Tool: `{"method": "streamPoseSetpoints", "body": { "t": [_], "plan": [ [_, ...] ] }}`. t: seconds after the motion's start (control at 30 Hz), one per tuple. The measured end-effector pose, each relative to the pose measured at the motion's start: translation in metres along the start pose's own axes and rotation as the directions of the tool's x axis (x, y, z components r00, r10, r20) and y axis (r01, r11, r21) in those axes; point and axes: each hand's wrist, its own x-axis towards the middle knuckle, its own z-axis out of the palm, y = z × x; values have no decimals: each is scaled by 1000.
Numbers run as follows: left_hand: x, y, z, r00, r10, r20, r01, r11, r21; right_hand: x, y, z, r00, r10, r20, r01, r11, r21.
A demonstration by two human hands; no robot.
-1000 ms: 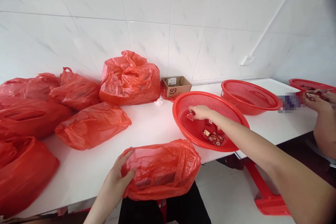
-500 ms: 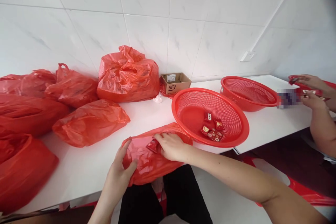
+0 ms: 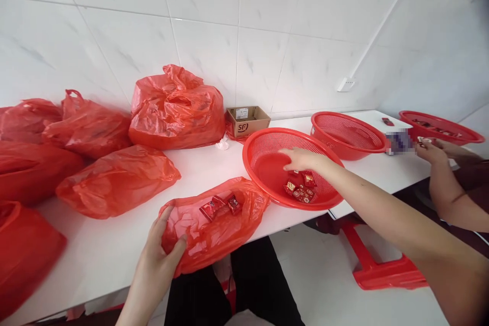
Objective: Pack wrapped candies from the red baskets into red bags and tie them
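From here I see the left hand [image 3: 158,254], thumb and fingers curved well apart, at the left rim of one open plastic bag [image 3: 225,234] on the table's [image 3: 206,165] front edge, with two red packets [image 3: 212,207] inside. Rightward, the right hand [image 3: 300,159] reaches palm-down into the nearest of three red baskets [image 3: 247,160], fingers loosely open, nothing visible in them, above more packets too clustered to count.

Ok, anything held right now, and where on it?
The left hand has the open red bag by its left rim, thumb inside. The right hand, over the basket, shows nothing held.
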Motion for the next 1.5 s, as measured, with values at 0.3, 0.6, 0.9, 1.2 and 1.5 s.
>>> {"method": "streamPoseSetpoints", "body": {
  "t": [0.3,0.6,0.9,1.2,1.5],
  "plan": [
    [-3,-4,3,997,-69,39,69,997,-18,31,51,42,979,89,181,-106,990,88],
    [-5,4,1,994,-92,58,98,989,-109,28,14,4,999,-40,23,33,971,235],
    [-4,27,8,991,-118,68,132,961,-244,-68,-141,47,669,-744,-17,685,607,403],
    [-3,23,3,997,-74,16,76,959,-274,-47,-128,55,702,-692,-167,710,665,232],
    [0,18,2,992,-110,66,124,956,-266,-15,20,43,960,45,275,-19,995,-97]
  ]
}}
